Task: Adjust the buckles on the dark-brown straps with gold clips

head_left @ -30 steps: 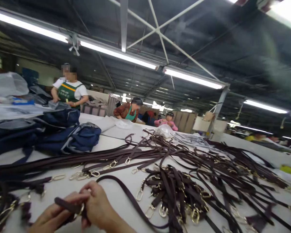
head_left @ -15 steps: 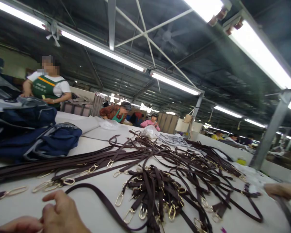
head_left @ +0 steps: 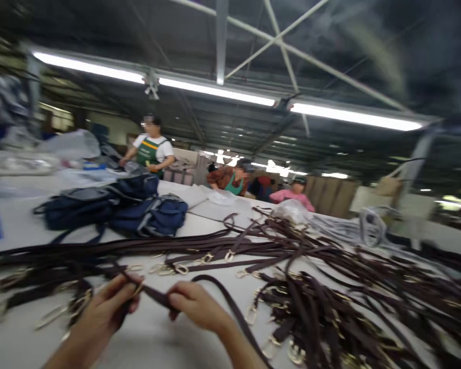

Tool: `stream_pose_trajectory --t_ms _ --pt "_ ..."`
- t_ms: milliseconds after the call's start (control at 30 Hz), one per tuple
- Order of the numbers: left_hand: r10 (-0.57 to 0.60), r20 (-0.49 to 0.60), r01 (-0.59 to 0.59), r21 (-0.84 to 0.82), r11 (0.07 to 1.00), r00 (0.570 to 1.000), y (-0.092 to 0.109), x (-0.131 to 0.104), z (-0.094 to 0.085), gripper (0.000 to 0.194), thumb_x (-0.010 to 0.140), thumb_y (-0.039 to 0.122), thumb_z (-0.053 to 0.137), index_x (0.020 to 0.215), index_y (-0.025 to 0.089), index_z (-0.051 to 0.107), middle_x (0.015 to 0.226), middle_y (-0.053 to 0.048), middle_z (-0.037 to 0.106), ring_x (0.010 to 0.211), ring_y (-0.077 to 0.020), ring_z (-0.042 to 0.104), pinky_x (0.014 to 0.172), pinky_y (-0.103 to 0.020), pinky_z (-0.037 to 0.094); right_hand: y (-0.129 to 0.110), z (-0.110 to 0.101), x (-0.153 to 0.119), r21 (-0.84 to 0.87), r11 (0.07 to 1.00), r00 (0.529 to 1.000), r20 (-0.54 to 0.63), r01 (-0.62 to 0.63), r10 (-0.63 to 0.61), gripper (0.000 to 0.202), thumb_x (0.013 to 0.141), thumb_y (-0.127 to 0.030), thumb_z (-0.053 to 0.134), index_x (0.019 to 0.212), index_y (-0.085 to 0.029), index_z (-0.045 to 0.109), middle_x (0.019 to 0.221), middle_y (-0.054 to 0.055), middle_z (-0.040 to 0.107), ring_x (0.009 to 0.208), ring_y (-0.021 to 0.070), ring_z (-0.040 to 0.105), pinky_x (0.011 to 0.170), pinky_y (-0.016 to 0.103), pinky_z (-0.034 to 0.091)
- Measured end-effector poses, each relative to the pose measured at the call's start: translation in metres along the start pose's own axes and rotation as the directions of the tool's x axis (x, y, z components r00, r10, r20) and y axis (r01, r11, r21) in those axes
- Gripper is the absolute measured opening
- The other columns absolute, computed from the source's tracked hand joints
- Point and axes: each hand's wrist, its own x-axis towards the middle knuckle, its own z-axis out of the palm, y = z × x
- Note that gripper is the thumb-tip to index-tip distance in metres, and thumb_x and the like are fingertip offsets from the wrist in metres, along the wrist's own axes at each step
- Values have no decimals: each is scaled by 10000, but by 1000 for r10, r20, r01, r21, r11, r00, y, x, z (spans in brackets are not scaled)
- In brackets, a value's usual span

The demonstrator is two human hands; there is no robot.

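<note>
Left of the heap of dark brown straps [head_left: 311, 318], the left hand [head_left: 113, 305] is closed, its thumb and fingers pinching a brown strap [head_left: 156, 295] beside a gold metal fitting [head_left: 139, 288]. The right hand [head_left: 195, 306], nearer the heap, also has its fingers curled in, gripping the same strap between thumb and bent fingers. The length between the two hands runs fairly straight, raised over the worktop [head_left: 165, 343] on the heap's left side. Whether the strap passes through the fitting is too blurred to tell.

Between the right hand and the heap, a curved strap [head_left: 230, 302] arcs down toward the near edge of the view. Farther left of the heap than the left hand lies a blurred cluster of straps [head_left: 57, 282] with metal fittings. Beyond the heap and to its left, navy bags [head_left: 153, 218] sit on the worktop; a clear plastic bag [head_left: 292, 211] lies straight behind it. Past the heap, on the far side, are a person in a dark green apron [head_left: 149, 152], a person in brown sleeves [head_left: 218, 178] and a person in pink [head_left: 301, 197].
</note>
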Motion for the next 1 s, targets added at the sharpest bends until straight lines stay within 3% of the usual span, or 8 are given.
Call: stream_pose_trajectory --t_ms 133,267,433,533,667,767,867,1000 --pt "13 152 -10 -21 1000 988 8 -12 4 427 513 425 898 774 172 674 581 28 545 521 -79 471 511 -201 332 19 2 9 111 993 999 -21 47 -45 314 814 -351 476 1047 -149 538 573 -58 526 506 119 452 513 239 365" --pt "-87 343 44 131 990 935 -2 -16 13 425 635 509 807 790 150 639 588 -1 568 504 -84 486 492 -205 297 13 16 7 172 982 997 22 72 -77 378 836 -429 502 1097 -156 529 593 -51 515 534 138 485 526 264 376" --pt "-35 280 -102 459 883 959 -16 -9 11 383 666 495 720 710 142 579 557 28 526 415 -57 406 408 -193 260 -10 18 -2 3 986 977 -138 164 -162 290 903 -402 439 988 -198 626 953 62 657 903 217 584 829 363 429" --pt "-10 261 -147 575 805 965 -19 -6 9 365 664 499 674 669 154 555 527 50 489 386 -59 380 365 -195 285 -12 19 -3 -46 988 973 -173 149 -155 253 868 -383 540 1032 -219 638 1007 47 671 916 214 590 783 327 430" --pt "-191 247 9 592 806 950 -19 -10 12 266 606 395 673 677 161 567 508 52 522 357 -64 401 343 -189 261 5 25 2 284 958 974 -205 -35 96 373 843 -531 558 754 -171 600 714 48 671 666 179 613 624 289 462" --pt "-329 255 124 589 799 909 -21 -11 11 230 582 343 672 679 150 595 514 38 557 358 -66 433 365 -185 282 16 23 4 622 754 938 -88 -210 334 339 840 -510 597 824 -174 557 735 60 701 633 167 652 618 277 503" --pt "-345 299 149 525 838 889 -23 -9 7 306 630 421 683 670 131 591 556 9 585 400 -64 484 415 -178 316 18 15 4 753 605 912 -16 -258 410 229 902 -391 561 915 -162 551 752 77 718 674 179 696 665 296 543" --pt "-338 345 139 491 860 876 -22 -7 3 430 667 531 687 709 111 606 616 -14 606 428 -58 502 444 -179 330 15 10 4 808 535 906 -4 -247 424 199 955 -323 494 1004 -141 558 767 97 726 697 186 715 699 317 567"
